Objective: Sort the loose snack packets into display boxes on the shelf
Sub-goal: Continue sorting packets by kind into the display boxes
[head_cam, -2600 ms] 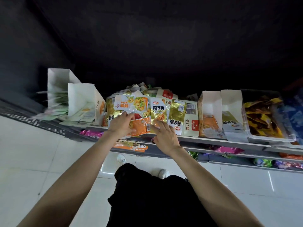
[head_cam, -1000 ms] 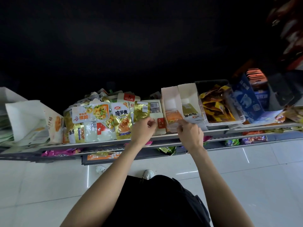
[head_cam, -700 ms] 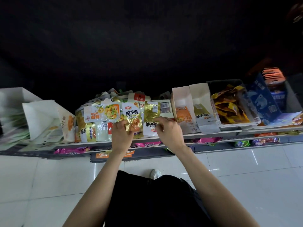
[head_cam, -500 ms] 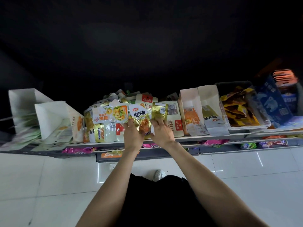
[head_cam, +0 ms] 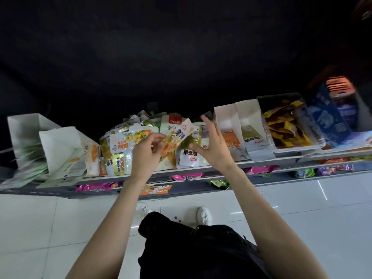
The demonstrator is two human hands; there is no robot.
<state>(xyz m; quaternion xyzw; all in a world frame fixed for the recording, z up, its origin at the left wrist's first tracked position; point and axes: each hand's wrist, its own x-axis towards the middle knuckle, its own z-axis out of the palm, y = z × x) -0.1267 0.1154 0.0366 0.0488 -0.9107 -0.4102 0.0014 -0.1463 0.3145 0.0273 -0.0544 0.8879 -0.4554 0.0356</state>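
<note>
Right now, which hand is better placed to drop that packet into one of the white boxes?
The left hand: it already pinches the packet. The right hand is open and nearer the white boxes, so a handover may be shorter.

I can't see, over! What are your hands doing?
Left hand pinches gold packet. Right hand open beside it. Loose pile crowds shelf.
</note>
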